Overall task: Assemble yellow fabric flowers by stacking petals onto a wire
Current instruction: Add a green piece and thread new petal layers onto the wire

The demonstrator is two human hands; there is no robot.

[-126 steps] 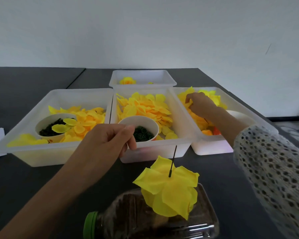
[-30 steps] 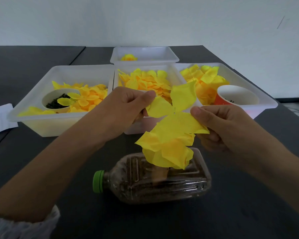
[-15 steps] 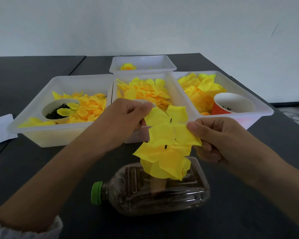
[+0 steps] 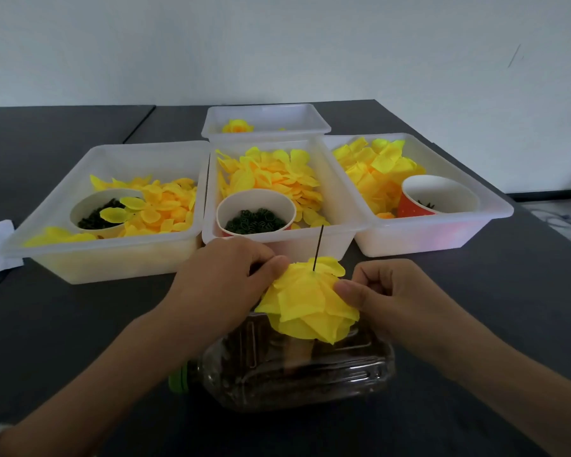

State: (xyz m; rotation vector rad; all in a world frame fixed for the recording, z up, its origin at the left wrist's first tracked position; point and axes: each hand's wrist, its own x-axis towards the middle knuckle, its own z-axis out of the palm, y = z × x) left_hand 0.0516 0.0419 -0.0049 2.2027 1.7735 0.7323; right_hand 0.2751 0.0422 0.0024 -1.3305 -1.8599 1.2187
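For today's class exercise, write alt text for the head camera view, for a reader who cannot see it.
Two hands, left and right, pinch a yellow fabric flower threaded on an upright black wire above a clear plastic bottle lying on its side. Behind it on the dark table, white bins hold loose yellow petals and paper cups of small dark green pieces.

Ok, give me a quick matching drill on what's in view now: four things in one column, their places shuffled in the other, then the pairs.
Things:
1. black wire
2. finished flower
3. red paper cup
4. clear bottle

Places:
A. in the right tray
B. lying on its side on the table, under the yellow flower
C. sticking up out of the petals between the left hand and the right hand
D. in the small far tray

Pairs: 1-C, 2-D, 3-A, 4-B
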